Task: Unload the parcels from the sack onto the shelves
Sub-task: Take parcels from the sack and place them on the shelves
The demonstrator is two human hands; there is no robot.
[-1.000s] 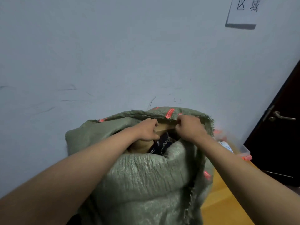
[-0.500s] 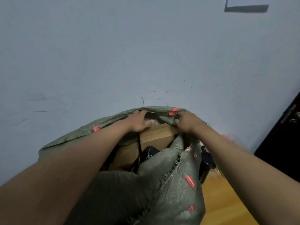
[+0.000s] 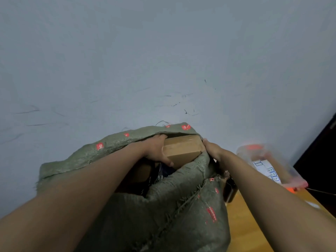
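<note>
My left hand point(image 3: 157, 149) is inside the mouth of the green woven sack point(image 3: 127, 206), fingers over the far top edge of a brown cardboard parcel point(image 3: 182, 150) and thumb curled along its near left corner, so I'm gripping that end of the box. The parcel sits at the top of the sack, just under the far rim, tilted with its long side running left to right. Below it, deeper in the sack, I can make out another brown box point(image 3: 141, 172) and something dark, too shadowed to tell what. My right hand point(image 3: 212, 149) is pressed against the parcel's right end, at the sack's rim; its fingers are hidden behind the box and the fabric, so I cannot tell how it grips. The sack stands against a pale wall point(image 3: 163, 60) scuffed with dark marks. Further right, a clear plastic bag point(image 3: 269, 162) with orange edging and a white label lies on the wooden floor point(image 3: 245, 224), near a dark door point(image 3: 320, 157)
</note>
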